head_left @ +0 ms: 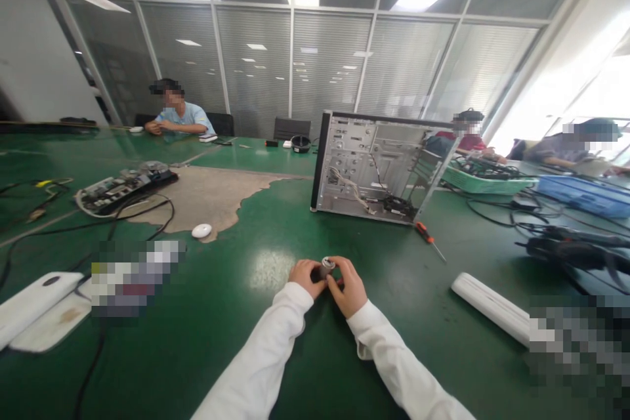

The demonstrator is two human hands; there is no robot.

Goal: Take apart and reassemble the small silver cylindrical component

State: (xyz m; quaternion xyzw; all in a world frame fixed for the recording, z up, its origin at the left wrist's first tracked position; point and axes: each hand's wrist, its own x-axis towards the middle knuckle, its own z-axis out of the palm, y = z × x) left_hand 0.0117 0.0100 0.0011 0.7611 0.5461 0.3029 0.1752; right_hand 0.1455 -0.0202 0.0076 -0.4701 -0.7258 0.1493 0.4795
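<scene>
Both my hands meet over the green table [275, 315], in front of an opened computer case [378, 170]. Between them stands a small brownish-grey cylinder [325, 268] with a pale, ring-like top; its exact kind is too small to make out. My left hand [306, 276] grips it from the left, thumb and fingers closed on its side. From the right, my right hand [349, 285] curls round it, a fingertip near the top rim. A bit of red shows under the right fingers, mostly hidden. Just right of the case lies a screwdriver [430, 239] with an orange-and-black handle.
At left are an opened device with exposed parts [128, 187], a white oval piece [201, 231] and loose cables. A green basket [492, 185] of cables, a blue basket [585, 195] and a long white bar [492, 308] occupy the right. Several people sit around the table.
</scene>
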